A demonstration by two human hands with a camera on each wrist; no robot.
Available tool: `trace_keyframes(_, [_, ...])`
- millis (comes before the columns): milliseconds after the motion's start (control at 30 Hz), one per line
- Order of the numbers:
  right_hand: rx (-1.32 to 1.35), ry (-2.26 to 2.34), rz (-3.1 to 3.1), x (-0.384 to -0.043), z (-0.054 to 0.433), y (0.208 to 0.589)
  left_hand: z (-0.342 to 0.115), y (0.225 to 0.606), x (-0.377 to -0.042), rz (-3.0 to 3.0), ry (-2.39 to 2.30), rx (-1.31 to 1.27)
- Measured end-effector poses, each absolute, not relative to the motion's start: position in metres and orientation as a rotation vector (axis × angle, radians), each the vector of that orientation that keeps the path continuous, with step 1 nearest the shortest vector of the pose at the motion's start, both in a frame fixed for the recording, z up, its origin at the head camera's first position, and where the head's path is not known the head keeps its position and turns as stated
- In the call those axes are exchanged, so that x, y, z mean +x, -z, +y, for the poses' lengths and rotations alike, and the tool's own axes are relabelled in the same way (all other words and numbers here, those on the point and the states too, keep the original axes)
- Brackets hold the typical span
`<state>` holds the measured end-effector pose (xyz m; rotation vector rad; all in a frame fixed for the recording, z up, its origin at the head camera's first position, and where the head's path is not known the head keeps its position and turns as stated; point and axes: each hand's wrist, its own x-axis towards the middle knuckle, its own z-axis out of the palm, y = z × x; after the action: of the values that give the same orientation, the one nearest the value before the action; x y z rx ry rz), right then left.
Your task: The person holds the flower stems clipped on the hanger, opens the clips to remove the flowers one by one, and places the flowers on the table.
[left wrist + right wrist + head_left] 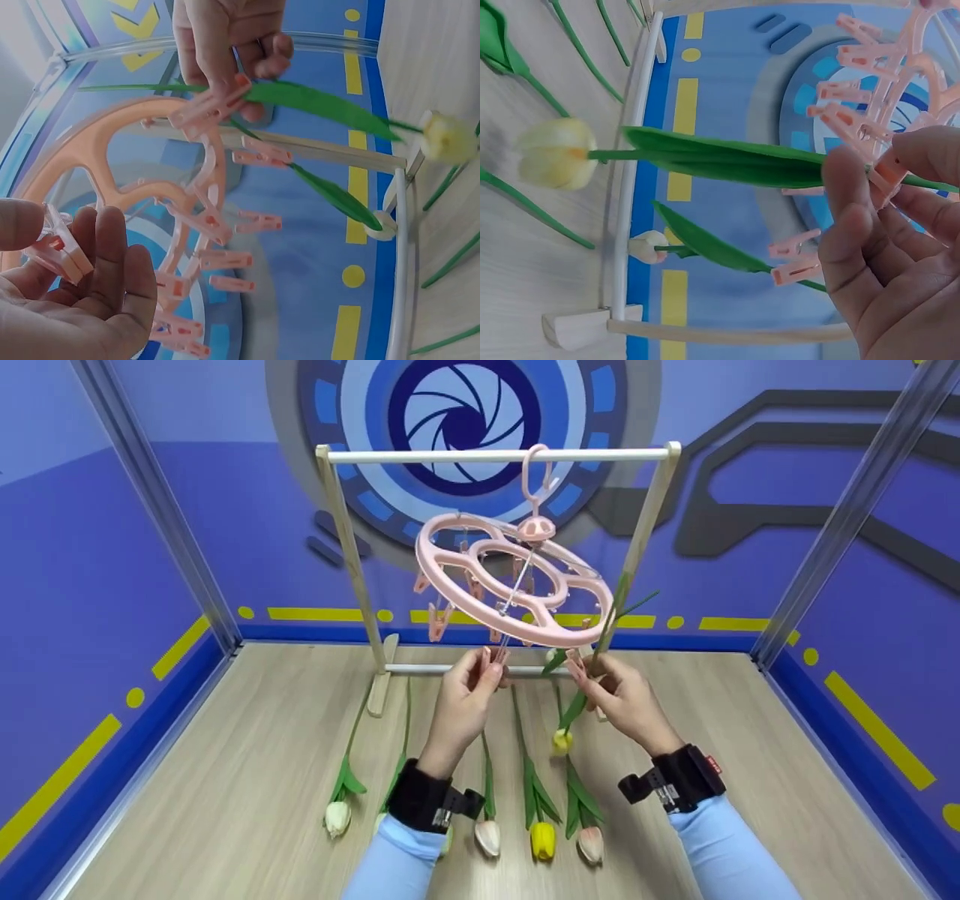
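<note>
A pink round clip hanger [469, 604] hangs tilted from the rack's top bar, with several pink clothespins below its ring. My left hand [463, 705] pinches one clothespin [71, 255] between thumb and fingers, with no flower in it. On the right side of the ring my right hand [630, 705] grips another clothespin [887, 176] at the stem of a pale yellow tulip [555, 154], which hangs head down. Behind it, a whitish tulip [647, 246] hangs head down from a further clothespin [795, 268].
The wooden rack [341, 525] with white bars [450, 457] stands at the back of the table [247, 780]. Several tulips lie in a row in front, among them a white one [337, 817], a yellow one [542, 840] and a pink one [591, 845]. Blue printed walls enclose the table.
</note>
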<state>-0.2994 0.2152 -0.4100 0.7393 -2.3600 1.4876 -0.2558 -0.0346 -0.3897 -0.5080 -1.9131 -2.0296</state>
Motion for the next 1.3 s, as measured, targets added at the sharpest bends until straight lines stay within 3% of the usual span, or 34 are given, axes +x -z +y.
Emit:
trace_keyframes(533, [0.735,-1.404,-2.410,-0.280,0.208,0.409,-0.048,0.416,-0.255,-1.950,2.131,-0.302])
trace_keyframes(1000, [0.786,-1.362,-2.327,-0.272,0.200,0.418,-0.030,0.433,-0.255,-1.916,2.204,-0.173])
trace_keyframes(1300, [0.821,-1.387,-2.313,-0.269,0.193,0.423,-0.011,0.433,-0.253,-2.023,2.007,-0.412])
